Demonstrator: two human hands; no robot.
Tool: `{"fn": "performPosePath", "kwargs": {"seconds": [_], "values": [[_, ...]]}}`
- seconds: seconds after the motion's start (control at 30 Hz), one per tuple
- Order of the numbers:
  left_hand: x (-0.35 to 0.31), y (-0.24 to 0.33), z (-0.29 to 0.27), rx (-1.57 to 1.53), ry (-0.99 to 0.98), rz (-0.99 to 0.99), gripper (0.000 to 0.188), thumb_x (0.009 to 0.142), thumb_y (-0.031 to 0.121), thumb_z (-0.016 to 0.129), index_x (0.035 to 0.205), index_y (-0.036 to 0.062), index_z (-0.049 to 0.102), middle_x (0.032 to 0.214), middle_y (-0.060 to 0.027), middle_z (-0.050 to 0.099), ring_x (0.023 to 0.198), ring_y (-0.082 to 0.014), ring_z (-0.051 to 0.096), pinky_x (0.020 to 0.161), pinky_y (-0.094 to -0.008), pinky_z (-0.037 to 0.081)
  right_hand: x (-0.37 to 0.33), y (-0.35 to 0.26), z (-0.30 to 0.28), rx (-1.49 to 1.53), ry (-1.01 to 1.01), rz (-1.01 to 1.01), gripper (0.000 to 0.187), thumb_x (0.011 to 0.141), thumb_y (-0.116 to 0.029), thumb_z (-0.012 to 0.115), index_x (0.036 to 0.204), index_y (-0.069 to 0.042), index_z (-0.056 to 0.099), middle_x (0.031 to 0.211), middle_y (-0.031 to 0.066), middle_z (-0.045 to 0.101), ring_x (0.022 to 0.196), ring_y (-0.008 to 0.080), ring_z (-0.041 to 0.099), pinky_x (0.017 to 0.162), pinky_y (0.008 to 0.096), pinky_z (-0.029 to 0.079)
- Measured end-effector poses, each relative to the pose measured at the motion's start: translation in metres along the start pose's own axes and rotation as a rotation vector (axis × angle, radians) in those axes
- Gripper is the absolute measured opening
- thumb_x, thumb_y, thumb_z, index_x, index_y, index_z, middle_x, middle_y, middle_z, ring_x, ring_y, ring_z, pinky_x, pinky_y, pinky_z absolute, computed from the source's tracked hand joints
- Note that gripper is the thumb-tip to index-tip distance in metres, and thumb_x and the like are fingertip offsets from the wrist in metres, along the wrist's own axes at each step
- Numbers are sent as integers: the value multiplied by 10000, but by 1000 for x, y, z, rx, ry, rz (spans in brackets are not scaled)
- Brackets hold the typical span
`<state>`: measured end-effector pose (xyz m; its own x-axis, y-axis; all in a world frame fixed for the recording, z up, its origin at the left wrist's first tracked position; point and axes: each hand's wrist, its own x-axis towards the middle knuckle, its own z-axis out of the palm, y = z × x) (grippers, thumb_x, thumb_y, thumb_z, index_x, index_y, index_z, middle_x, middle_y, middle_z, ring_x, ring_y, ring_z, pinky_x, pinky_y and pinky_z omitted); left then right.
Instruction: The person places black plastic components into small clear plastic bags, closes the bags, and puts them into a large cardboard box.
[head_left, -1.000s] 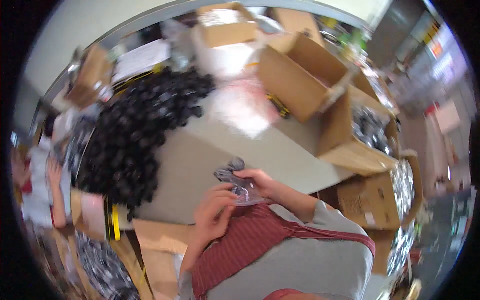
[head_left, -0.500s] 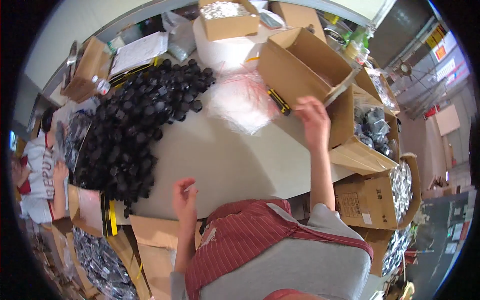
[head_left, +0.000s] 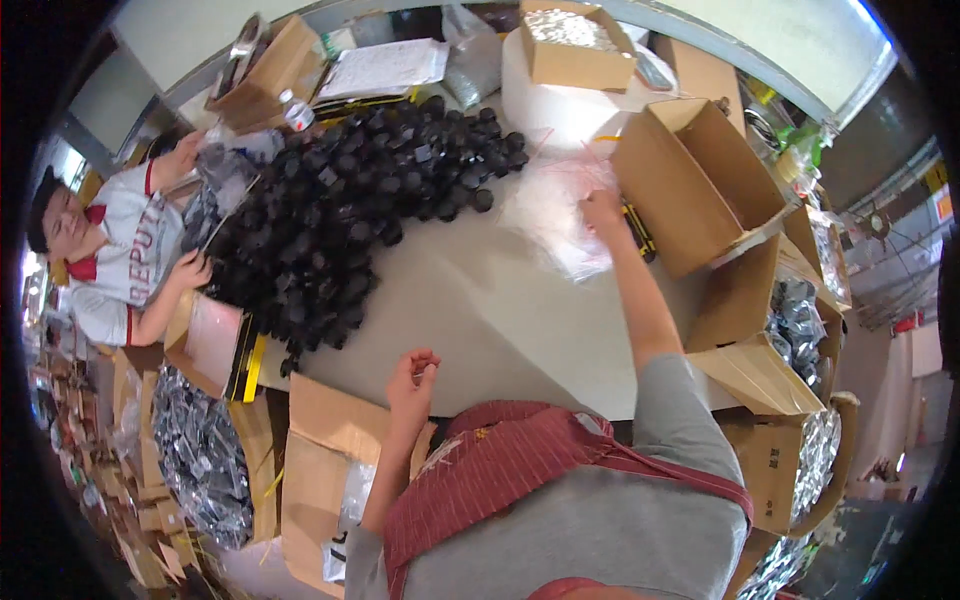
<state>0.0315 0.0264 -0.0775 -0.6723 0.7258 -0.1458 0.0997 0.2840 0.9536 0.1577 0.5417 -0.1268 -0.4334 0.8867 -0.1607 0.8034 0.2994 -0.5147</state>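
My right hand (head_left: 602,212) reaches over the right side of a pile of clear plastic bags (head_left: 555,225) with thin red lines. Its fingers are bent together at the bags; whatever lies between them is hidden. Beside that hand lies a yellow-and-black utility knife (head_left: 639,234). My left hand (head_left: 412,385) hovers near the table's front edge, loosely curled, with nothing visible in it. A large heap of black faceted caps or knobs (head_left: 330,215) covers the left and back of the table (head_left: 470,300).
An open cardboard box (head_left: 660,200) stands right of the bags. More boxes (head_left: 775,455) of wrapped parts line the right side, and another (head_left: 205,460) stands at lower left. Across the heap, a co-worker (head_left: 130,240) handles plastic-wrapped items. A small box (head_left: 575,55) sits on a white roll.
My right hand has moved left from beside the open box onto the plastic bags, and its fingers have closed. My left hand's fingers have curled in. The view has shifted, showing more of the co-worker.
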Motion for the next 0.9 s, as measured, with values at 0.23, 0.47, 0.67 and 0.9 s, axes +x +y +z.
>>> {"fn": "performPosePath", "kwargs": {"seconds": [0.23, 0.47, 0.67, 0.9], "values": [[-7, 2, 11, -39, 81, -48, 255, 937, 80, 585, 1184, 20, 559, 1102, -85, 654, 981, -169, 623, 847, -305, 509, -96, -31, -44, 887, -67, 24, 123, 776, -100, 647, 781, 20, 618, 775, 115, 667, 824, 176, 675, 786, 350, 562], [28, 57, 33, 119, -36, 45, 431, 866, 121, 664, 1264, 49, 514, 1239, -117, 589, 1058, -231, 618, 898, -353, 500, -180, -66, -38, 1264, -424, -317, 86, 751, -33, 629, 724, -77, 560, 768, -4, 562, 717, 86, 519, 679, 231, 400], [48, 97, 41, 190, 52, 388, 647, 804, 174, 739, 1374, 70, 452, 1316, -120, 519, 1142, -262, 569, 972, -404, 456, -256, -128, -45, 990, -733, -416, 441, 770, 23, 698, 1172, -71, 543, 857, -5, 597, 795, 79, 573, 714, 237, 457], [37, 73, 34, 82, -127, 225, 622, 803, 155, 753, 1358, 52, 492, 1283, -110, 562, 1140, -221, 571, 976, -356, 446, -271, -128, -13, 898, -992, -428, 353, 885, -83, 641, 1222, -24, 554, 904, 24, 652, 806, 85, 593, 740, 242, 471]]}}
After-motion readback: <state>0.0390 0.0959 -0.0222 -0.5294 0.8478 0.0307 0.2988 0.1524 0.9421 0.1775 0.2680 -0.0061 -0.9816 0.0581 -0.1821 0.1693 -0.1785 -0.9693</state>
